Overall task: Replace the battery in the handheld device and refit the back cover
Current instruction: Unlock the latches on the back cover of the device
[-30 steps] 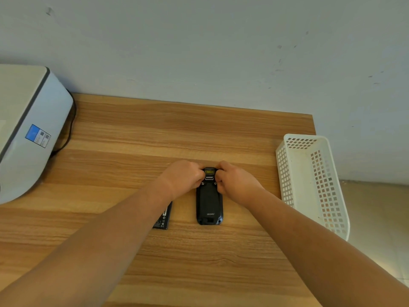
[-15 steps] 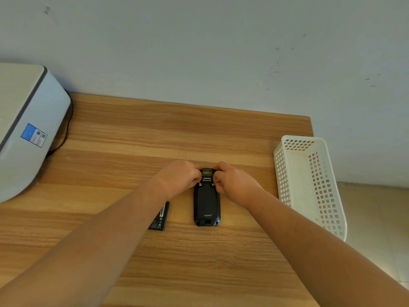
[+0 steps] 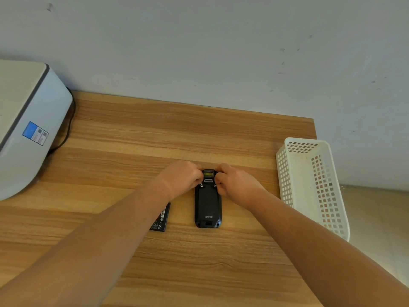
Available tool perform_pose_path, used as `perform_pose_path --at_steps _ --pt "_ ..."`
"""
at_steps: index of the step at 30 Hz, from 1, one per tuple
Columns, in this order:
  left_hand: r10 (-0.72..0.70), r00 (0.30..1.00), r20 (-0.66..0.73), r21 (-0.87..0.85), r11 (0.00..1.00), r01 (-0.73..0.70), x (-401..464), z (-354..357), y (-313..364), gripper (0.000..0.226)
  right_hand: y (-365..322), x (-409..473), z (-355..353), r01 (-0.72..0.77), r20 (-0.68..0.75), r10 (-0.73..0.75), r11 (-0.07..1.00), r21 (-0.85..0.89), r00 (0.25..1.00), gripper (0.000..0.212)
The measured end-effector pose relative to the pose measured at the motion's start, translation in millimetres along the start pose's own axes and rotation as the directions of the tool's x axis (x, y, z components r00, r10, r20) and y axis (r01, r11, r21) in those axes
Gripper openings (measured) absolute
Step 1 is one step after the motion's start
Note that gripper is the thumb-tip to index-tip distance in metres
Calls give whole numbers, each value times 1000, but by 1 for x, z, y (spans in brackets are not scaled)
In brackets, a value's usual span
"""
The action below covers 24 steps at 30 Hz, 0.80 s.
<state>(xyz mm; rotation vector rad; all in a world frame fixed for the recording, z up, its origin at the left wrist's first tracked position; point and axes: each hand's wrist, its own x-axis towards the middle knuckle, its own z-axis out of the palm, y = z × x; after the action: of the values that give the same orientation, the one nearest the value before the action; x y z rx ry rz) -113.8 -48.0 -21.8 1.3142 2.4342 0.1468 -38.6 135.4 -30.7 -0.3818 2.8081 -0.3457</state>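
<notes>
Handheld device (image 3: 207, 203) lay face down mid-bench (image 3: 199, 134), unmoved. Your left hand (image 3: 181, 177) and right hand (image 3: 235, 183) stayed pinched on its 12 o'clock end, pressing the back cover (image 3: 208, 201). Spare battery (image 3: 161, 219) sat at 9 o'clock.

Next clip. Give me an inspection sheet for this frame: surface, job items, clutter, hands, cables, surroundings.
Surface: wooden table, bare around the work.
Job's things: black handheld device lying back up, cover on; loose battery flat to its left, partly under the left forearm.
Clutter: white basket at the table's right edge.
Hands: left hand and right hand pinch the device's far end.
Cables: black cable behind the white machine.
Surroundings: plain wall.
</notes>
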Motion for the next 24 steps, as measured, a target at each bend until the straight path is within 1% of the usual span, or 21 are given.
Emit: perform_pose_path --at_steps 4,6,8,9,11,13,17,20,24 --pt "-15 1000 -16 -9 1000 15 0 5 -2 23 1 0 0 36 -8 -36 999 -30 999 26" --pt "-21 1000 -22 -26 999 20 1 7 -3 22 0 1 -1 38 -31 -40 998 -53 999 22" --pt "-24 999 -25 -37 999 23 1 9 -3 22 -1 4 -3 25 -70 -26 1000 -18 997 11" --pt "-28 999 -33 -42 999 27 1 11 -4 22 0 5 -2 49 -86 -48 999 3 995 9" --pt "-45 998 -54 -65 997 41 0 13 -5 20 1 5 -1 66 -51 -64 997 30 997 9" --pt "-57 997 -58 -90 995 52 -1 15 -5 20 4 3 0 66 -51 -65 997 28 997 15" --pt "-110 993 -43 -130 986 103 -3 16 -2 20 8 -4 -2 1 -27 1 995 100 1000 23" --pt "-146 989 -28 -180 974 139 -3 16 0 20 7 -5 -1 -6 1 6 997 80 1000 25" --pt "-177 984 -30 -205 964 167 -3 16 2 20 7 -3 0 14 11 -14 999 32 1000 26"
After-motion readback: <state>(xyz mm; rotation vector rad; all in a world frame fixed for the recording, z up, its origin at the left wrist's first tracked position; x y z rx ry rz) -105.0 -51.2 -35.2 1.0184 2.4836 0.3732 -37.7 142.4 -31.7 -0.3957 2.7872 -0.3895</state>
